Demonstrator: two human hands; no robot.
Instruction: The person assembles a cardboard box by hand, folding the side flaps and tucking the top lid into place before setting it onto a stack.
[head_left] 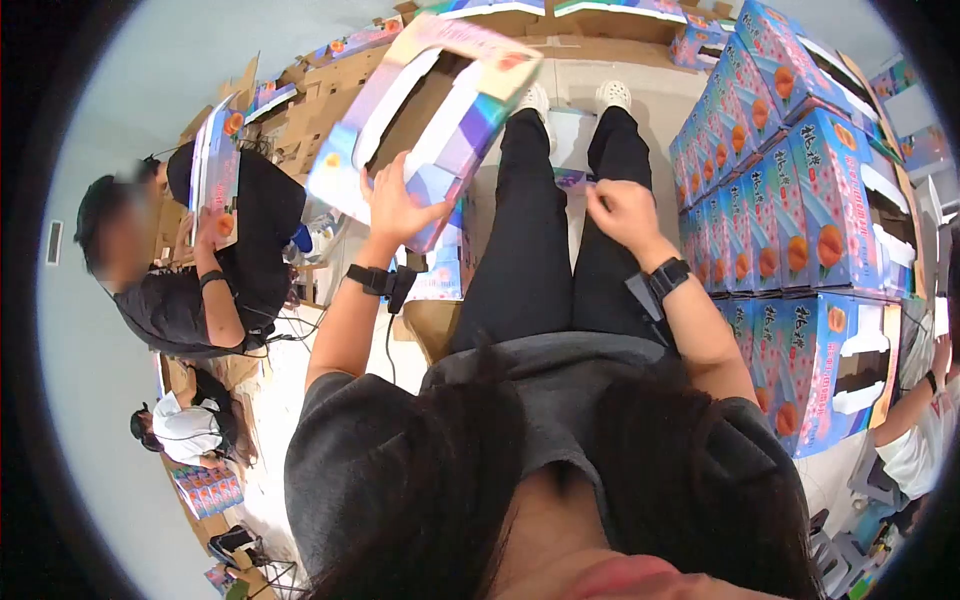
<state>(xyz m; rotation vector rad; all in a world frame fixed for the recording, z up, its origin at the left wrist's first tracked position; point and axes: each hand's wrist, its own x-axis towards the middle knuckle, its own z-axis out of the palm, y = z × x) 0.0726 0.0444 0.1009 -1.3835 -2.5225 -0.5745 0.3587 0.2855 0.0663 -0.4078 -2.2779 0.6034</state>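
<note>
A pastel carton with peach pictures hangs tilted at the upper left of centre, a long cut-out and white flaps on its top face. My left hand is closed on its near edge, fingers over the cardboard and thumb along the side. Over my right thigh, my right hand is loosely curled, with nothing visible in its fingers. Its palm side is hidden. Below the held carton stands another printed carton, partly covered by it. A pale box lies on the floor between my feet.
Stacked peach-printed cartons rise on my right. To my left, a co-worker in black holds a similar carton. Brown cardboard lies behind. Another person is farther left, and a white-sleeved arm shows at right.
</note>
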